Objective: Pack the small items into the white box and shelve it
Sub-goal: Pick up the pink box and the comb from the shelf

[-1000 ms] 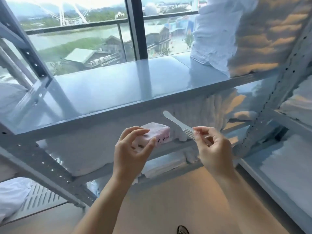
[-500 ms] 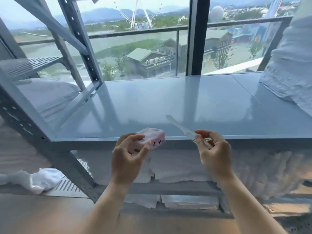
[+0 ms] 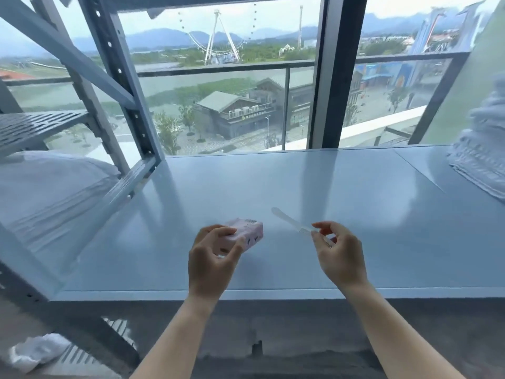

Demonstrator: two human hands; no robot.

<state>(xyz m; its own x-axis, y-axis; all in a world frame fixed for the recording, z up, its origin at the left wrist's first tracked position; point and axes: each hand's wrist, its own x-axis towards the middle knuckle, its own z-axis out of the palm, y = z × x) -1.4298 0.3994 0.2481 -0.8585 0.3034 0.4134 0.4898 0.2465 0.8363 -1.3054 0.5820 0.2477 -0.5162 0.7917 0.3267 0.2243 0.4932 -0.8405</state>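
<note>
My left hand point(image 3: 211, 258) grips a small pink packet point(image 3: 247, 231) with dark print, held just above the grey shelf surface point(image 3: 355, 214) near its front edge. My right hand point(image 3: 338, 255) pinches a white plastic comb point(image 3: 289, 221) by its toothed end, the handle pointing up and to the left. Both hands hover over the front middle of the shelf, about a hand's width apart. No white box is in view.
A stack of folded white towels point(image 3: 483, 157) sits at the shelf's right end. A grey steel upright point(image 3: 120, 77) and brace frame the left side, with a white pillow point(image 3: 49, 187) beyond. A big window point(image 3: 232, 77) lies behind the shelf. White cloth point(image 3: 35, 351) lies low left.
The view has risen from the lower shelves to the top of the grey shelf. Both hands moved up and forward over the shelf surface, still holding the pink packet and the comb.
</note>
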